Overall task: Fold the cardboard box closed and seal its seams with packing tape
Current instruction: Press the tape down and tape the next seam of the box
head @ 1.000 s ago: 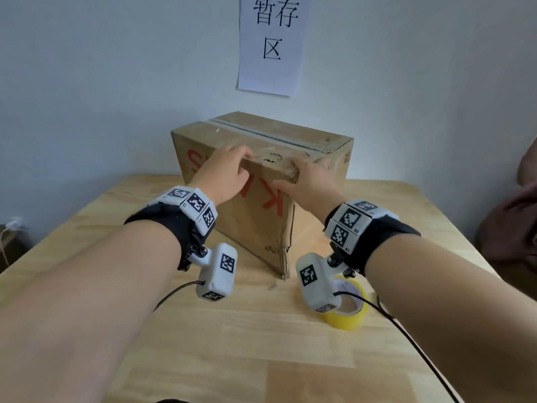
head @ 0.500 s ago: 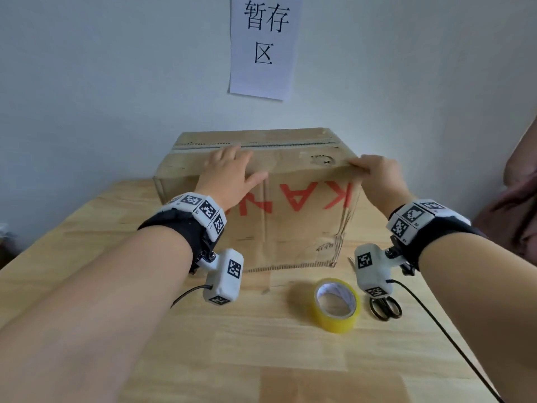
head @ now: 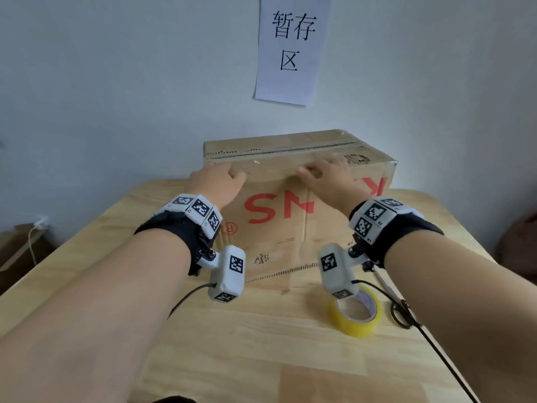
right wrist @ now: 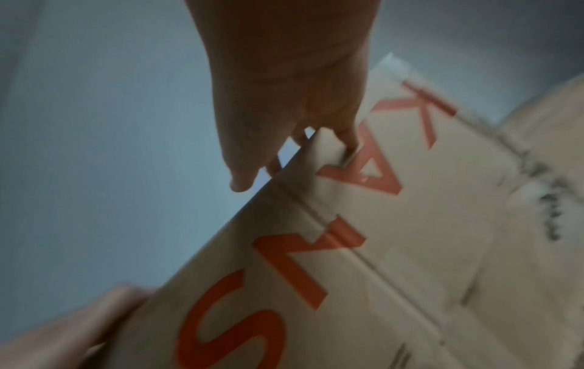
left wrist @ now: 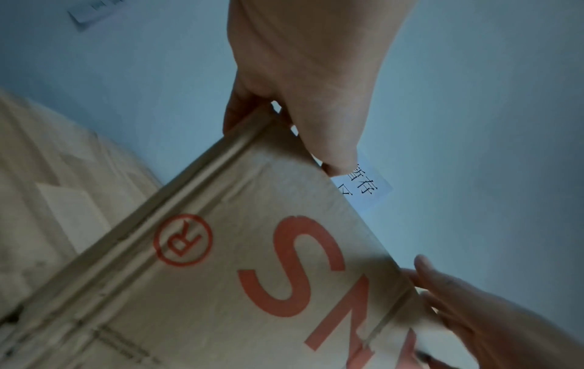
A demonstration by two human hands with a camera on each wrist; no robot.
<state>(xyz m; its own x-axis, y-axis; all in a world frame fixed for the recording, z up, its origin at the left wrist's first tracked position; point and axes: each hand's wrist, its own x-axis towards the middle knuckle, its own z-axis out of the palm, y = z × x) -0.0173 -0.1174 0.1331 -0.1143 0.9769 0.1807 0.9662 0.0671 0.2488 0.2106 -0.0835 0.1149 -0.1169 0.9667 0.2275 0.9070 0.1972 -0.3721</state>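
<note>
While the box (head: 293,216) is gripped at its top front edge by left hand (head: 216,181) and right hand (head: 325,178), fingers curled over, it is seen rotated since a moment ago; top seam looks untaped, tape (head: 356,314) untouched on tabletop (head: 232,359).

A plain pale blue-grey painted wall (head: 116,82) fills the back of the room. A white rectangular paper sheet (head: 293,48) printed with three black Chinese characters hangs on it, its lower edge curling slightly away. Against the wall stands a light wooden table top of jointed planks (head: 261,359), evenly lit by soft, diffuse light. Low at the far left, beside the table, a white cable (head: 32,239) runs over something brown that is too dim to make out.
</note>
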